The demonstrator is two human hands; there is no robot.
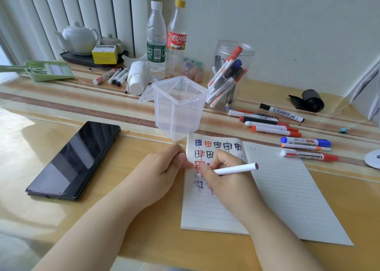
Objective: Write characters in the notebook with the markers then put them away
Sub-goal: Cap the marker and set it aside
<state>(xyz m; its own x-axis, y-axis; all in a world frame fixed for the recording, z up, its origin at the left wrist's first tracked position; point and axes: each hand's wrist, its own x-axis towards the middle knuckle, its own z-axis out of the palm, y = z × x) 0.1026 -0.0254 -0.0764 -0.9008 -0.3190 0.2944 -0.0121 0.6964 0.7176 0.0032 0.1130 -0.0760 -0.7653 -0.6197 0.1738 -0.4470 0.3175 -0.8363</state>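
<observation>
Head view: the right hand (224, 174) pinches a slim white marker (234, 169) in its fingers, tip on the left page of the open lined notebook (287, 188), the marker's long axis pointing rearward to the right. The left hand (162, 168), fingers curled, pins the page edge. The notebook lies flat on the glossy desk (144, 229), near a clear plastic tub (176, 108).

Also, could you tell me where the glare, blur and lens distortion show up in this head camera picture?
In the head view, daylight from the left glares off the glossy table and streaks the phone screen; the left hand fingertips are slightly motion-blurred at the notebook edge, as are the lower characters beside the right hand gripping the marker; wide-angle distortion bends the table's stripes and the forearms.
</observation>
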